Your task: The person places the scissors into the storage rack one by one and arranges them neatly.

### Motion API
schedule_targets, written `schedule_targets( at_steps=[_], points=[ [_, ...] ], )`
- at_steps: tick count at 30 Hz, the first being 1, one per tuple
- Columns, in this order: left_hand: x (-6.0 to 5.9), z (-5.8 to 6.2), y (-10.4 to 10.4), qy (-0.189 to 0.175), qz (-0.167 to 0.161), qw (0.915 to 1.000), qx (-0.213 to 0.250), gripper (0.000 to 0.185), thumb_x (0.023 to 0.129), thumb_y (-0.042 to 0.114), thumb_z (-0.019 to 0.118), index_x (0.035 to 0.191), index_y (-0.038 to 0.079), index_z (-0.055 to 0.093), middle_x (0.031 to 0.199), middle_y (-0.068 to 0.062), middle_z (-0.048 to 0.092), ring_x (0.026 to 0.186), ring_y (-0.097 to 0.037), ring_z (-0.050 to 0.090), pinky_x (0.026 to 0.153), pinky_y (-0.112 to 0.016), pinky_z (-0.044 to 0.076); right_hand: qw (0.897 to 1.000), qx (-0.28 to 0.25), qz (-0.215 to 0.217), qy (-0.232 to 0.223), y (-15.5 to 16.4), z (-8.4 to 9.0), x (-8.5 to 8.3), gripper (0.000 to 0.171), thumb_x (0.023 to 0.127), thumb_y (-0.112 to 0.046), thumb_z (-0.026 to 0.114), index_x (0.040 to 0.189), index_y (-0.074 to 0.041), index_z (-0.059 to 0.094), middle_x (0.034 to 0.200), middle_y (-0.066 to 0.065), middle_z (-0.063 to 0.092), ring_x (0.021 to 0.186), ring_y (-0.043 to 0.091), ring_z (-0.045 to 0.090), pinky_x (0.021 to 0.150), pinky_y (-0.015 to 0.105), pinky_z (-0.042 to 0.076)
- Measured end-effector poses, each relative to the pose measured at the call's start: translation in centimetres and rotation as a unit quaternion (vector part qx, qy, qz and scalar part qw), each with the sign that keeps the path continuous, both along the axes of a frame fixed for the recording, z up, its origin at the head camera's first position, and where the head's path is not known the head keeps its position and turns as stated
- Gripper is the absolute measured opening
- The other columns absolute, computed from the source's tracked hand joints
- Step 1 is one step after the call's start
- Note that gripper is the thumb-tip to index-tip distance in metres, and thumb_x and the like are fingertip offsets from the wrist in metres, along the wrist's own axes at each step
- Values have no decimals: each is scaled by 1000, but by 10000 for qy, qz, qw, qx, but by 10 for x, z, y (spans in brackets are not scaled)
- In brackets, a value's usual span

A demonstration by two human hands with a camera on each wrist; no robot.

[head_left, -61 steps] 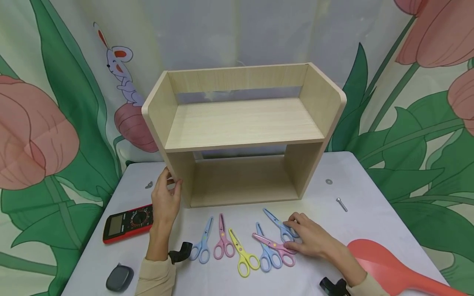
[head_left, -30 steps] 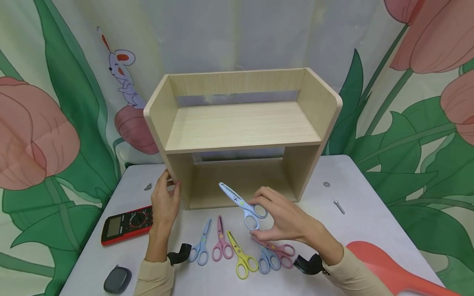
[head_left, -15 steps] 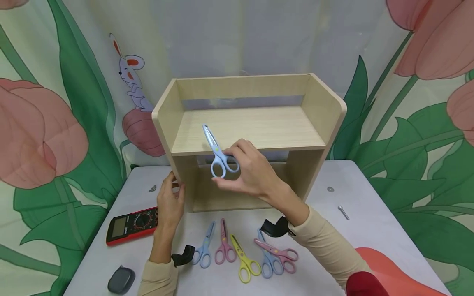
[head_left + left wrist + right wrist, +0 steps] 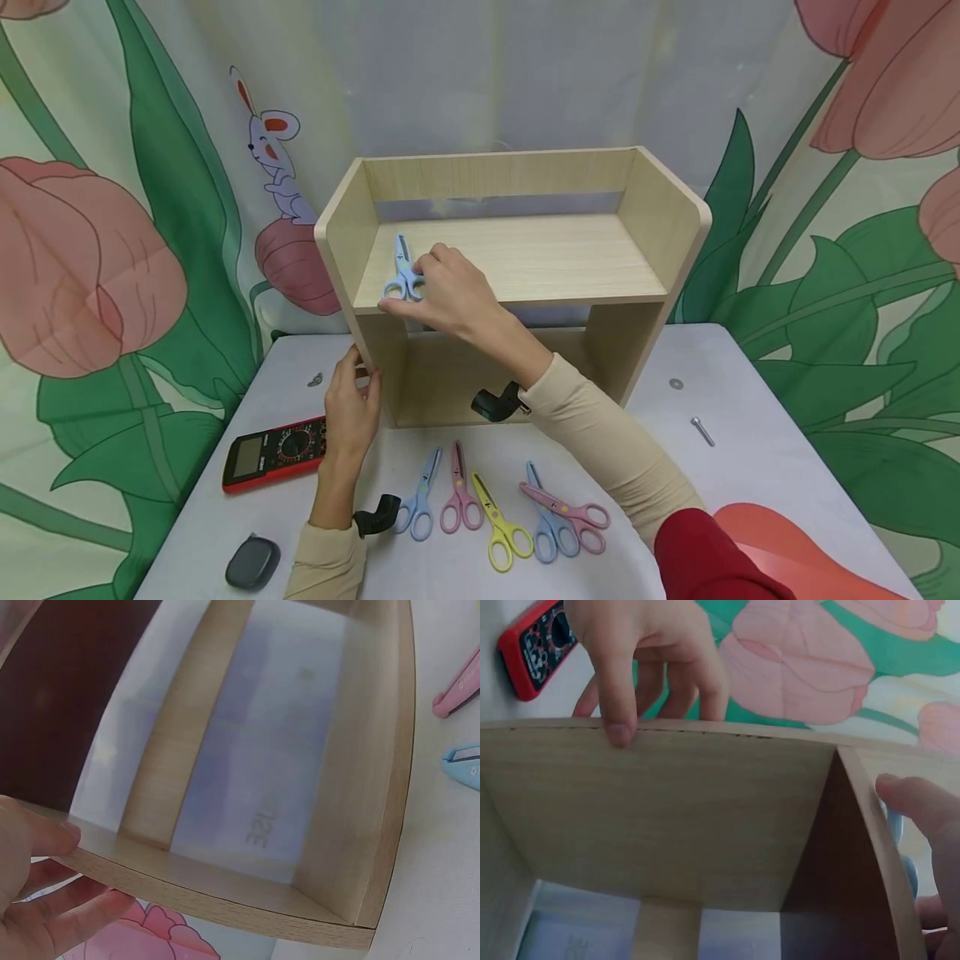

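Observation:
A two-tier wooden desktop shelf [image 4: 525, 258] stands on the white table. My right hand [image 4: 459, 292] reaches over its upper board and pinches blue scissors [image 4: 403, 260] by the handles, near the left side panel. The blades point toward the back, and the scissors lie close over the board. From the right wrist view, the thumb of my right hand [image 4: 930, 814] is by the board's front edge, with parts of the handles showing behind it. Lower down, my left hand [image 4: 352, 408] grips the shelf's left panel. In the left wrist view, that thumb [image 4: 52, 836] lies inside the panel edge, fingers outside.
In front of the shelf lie blue scissors [image 4: 422, 496], pink scissors [image 4: 460, 492], yellow scissors [image 4: 495, 525] and a crossed blue-and-pink pair [image 4: 562, 512]. A multimeter [image 4: 273, 454] and dark case [image 4: 253, 562] sit left; a washer [image 4: 677, 383], bolt [image 4: 702, 431] and red paddle-shaped thing [image 4: 787, 550] right.
My right hand took the blue scissors from the right of the row, lifted them and carried them left and up onto the upper board. My left hand stays at the left panel.

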State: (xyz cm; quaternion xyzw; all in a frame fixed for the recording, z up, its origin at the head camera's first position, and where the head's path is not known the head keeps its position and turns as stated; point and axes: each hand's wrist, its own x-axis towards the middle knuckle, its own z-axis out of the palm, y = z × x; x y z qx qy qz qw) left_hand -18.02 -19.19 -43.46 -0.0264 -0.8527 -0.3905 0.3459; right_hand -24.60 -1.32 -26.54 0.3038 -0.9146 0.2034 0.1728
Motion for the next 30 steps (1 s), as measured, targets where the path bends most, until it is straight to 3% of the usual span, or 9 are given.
schedule_targets(
  at_steps=[8,13,17,22,26,30],
  points=[
    [0,0,1,-39,0,10000,24,51,94,4,67,142,3,47,124,-24,59,104,-37,68,77,-46,64,9993,327,-35,-198,-19,3,-3,70,88,-66,64,124,-7,68,116,8,62,94,18,59,80,31,57],
    [0,0,1,-61,18,10000,18,51,94,4,67,142,3,47,124,-25,59,103,-37,68,77,-47,64,9989,451,-3,-101,-23,2,-3,65,93,-62,59,129,-8,67,118,7,61,93,17,56,76,29,54],
    [0,0,1,-73,3,10000,22,52,94,4,67,142,3,47,125,-25,59,103,-37,68,77,-47,64,9989,468,-3,-102,-22,1,-3,62,94,-61,58,126,-9,68,117,7,60,91,17,54,72,28,51],
    [-1,-1,1,-91,-68,9999,53,53,95,4,67,143,3,46,126,-24,59,104,-37,67,77,-49,64,9988,459,-26,-136,-9,1,4,69,92,-62,61,137,-9,61,121,7,60,97,17,57,79,29,56],
    [-1,0,1,-80,-78,9999,61,52,95,4,67,142,3,46,125,-24,59,104,-36,68,77,-48,64,9995,191,118,214,14,-4,19,69,92,-55,66,139,-6,58,117,9,59,96,19,56,80,31,54],
    [0,1,-1,-41,-64,9999,86,50,94,4,67,140,3,48,123,-24,59,102,-36,68,76,-47,64,9947,-398,329,887,46,-20,35,63,89,-46,73,134,-4,60,111,10,58,95,23,54,79,34,50]
  ],
)
